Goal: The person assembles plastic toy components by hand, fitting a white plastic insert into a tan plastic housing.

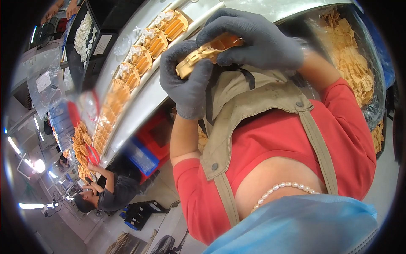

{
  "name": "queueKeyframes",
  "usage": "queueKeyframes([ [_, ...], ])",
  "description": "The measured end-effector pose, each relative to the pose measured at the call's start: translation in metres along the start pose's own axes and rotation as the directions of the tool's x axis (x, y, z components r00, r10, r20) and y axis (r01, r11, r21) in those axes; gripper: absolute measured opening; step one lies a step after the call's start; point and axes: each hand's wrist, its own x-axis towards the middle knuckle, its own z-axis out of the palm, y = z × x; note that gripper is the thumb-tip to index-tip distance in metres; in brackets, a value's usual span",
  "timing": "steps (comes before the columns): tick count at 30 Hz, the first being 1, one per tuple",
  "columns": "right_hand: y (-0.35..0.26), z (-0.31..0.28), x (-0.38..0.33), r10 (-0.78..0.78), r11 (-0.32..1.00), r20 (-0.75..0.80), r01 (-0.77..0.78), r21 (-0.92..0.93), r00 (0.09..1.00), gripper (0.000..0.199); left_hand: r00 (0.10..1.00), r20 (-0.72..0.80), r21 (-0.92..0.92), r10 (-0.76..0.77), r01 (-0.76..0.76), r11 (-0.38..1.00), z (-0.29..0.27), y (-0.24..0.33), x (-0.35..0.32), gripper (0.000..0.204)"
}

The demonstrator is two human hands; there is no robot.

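1. Factory line: a pale conveyor (146, 95) carries tan plastic parts (149, 42); a co-worker (108, 191) sits far left.
2. Left hand (188, 78), gloved grey, grips the lower end of a tan part (207, 50).
3. Right hand (253, 40) closes over its upper end.
4. Bag (355, 59) at right holds seemingly similar parts.

Pale conveyor belt (144, 95) with a row of orange plastic parts (154, 42) directly on it.

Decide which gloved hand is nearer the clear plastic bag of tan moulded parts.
Right. The right hand is just beside the bag; the left hand is farther off, beyond the tan plastic part both grip.
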Motion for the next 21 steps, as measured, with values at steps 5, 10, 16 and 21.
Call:
queueKeyframes([
  [5, 0.0, 0.003, -0.003, -0.003, 0.993, -0.028, 0.007, 0.122, 1.0, 0.038, 0.975, 0.14, 0.266, 0.171, -0.203, 0.942, -0.003, 0.001, 0.008, 0.032],
  [10, 0.0, -0.002, -0.007, -0.04, 0.994, 0.012, 0.039, 0.1, 0.999, 0.038, 0.947, 0.227, 0.381, 0.228, -0.302, 0.874, 0.001, 0.006, 0.006, 0.025],
  [16, 0.0, 0.003, -0.001, -0.059, 0.985, -0.017, 0.061, 0.163, 0.998, 0.037, 0.888, 0.291, 0.409, 0.356, -0.452, 0.793, 0.005, 0.013, 0.014, 0.029],
  [21, 0.014, 0.012, 0.001, 0.152, 0.946, -0.036, -0.135, 0.296, 0.988, 0.029, 0.955, 0.192, 0.447, 0.224, -0.288, 0.847, -0.001, -0.004, 0.017, 0.036],
])
